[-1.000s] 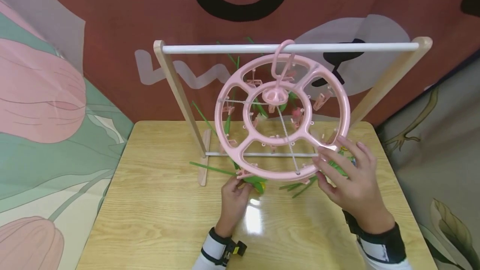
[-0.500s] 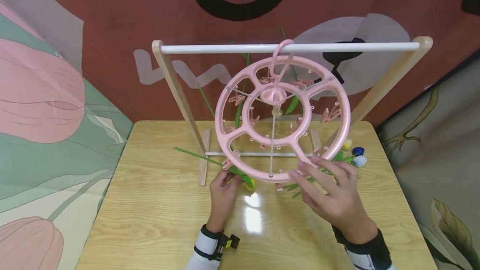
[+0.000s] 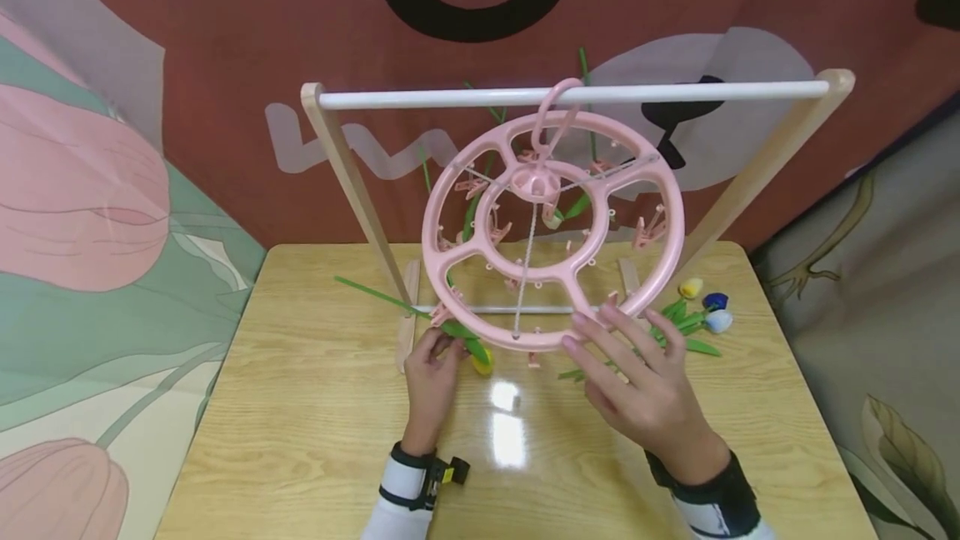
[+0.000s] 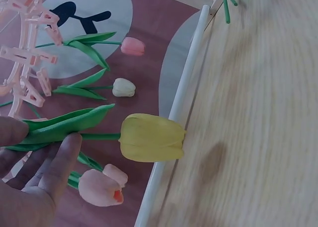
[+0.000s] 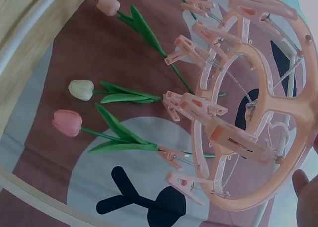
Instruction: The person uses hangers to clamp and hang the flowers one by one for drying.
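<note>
Yellow tulip (image 3: 480, 359) is pinched at its leaf by left hand (image 3: 432, 373); right hand's (image 3: 637, 386) straight fingers touch pink clip hanger (image 3: 552, 232).

pink round clip hanger (image 3: 552, 236), yellow tulip (image 4: 151, 137) with green leaves, pale wood-grain table (image 3: 315, 432)

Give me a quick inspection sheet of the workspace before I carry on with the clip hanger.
Surface: wooden table, glossy, with a light glare near the middle.
Job's things: round pink clip hanger hooked on the white rail of the wooden rack; yellow tulip at its lower rim; other tulips hang from its clips.
Clutter: loose tulips lying on the table at the right.
Hands: left hand pinches the yellow tulip's stem and leaf; right hand has straight fingers on the hanger's lower rim.
Cables: nothing seen.
Surroundings: red patterned cloth behind; floral cloths at both sides.
</note>
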Motion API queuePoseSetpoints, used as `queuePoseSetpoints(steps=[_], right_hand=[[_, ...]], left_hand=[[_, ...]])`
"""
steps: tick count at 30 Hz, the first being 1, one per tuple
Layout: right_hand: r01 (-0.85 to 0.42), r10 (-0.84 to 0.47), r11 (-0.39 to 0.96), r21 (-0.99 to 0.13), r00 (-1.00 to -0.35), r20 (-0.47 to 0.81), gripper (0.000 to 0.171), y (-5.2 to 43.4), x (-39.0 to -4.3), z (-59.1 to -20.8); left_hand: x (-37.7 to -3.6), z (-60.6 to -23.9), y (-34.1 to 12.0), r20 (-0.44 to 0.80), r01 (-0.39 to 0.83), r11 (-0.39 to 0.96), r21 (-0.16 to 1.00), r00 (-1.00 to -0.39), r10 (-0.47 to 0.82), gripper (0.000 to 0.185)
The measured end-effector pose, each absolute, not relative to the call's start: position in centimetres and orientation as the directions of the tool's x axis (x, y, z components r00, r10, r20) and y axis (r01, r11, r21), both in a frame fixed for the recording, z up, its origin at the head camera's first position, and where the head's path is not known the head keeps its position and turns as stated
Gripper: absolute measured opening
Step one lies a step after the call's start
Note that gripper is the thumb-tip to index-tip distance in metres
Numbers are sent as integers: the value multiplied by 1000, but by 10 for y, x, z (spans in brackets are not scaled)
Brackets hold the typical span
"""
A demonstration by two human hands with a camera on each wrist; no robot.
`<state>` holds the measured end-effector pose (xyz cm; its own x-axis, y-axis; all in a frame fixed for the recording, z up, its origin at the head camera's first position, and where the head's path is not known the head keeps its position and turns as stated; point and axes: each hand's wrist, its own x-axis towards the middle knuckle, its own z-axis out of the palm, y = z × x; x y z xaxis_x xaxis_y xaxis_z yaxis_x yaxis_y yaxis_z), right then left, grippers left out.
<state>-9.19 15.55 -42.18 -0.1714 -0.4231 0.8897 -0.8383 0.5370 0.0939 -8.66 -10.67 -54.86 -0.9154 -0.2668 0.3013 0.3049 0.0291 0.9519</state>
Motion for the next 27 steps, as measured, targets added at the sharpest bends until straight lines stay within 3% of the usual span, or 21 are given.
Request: queuePoseSetpoints(steps=[7, 12, 15, 20, 27], right_hand=[[-838, -390, 542, 65, -182, 903, 23, 158, -86, -421], [-821, -186, 569, 38, -84, 979, 19, 161, -84, -422], [-803, -77, 596, -19, -81, 994, 17, 170, -85, -430], [-766, -126, 632, -121, -255, 959, 22, 201, -85, -461], [-666, -248, 719, -199, -513, 822, 33, 238, -81, -506]], left_hand=[[-90, -547, -106, 317, 312, 64, 948, -908, -274, 24], [-92, -546, -103, 322, 306, 102, 947, -900, -295, 27], [-90, -538, -100, 302, 284, 103, 953, -905, -298, 28], [-89, -533, -100, 286, 255, 140, 957, -913, -290, 28], [-95, -548, -103, 361, 319, 194, 927, -899, -247, 29]])
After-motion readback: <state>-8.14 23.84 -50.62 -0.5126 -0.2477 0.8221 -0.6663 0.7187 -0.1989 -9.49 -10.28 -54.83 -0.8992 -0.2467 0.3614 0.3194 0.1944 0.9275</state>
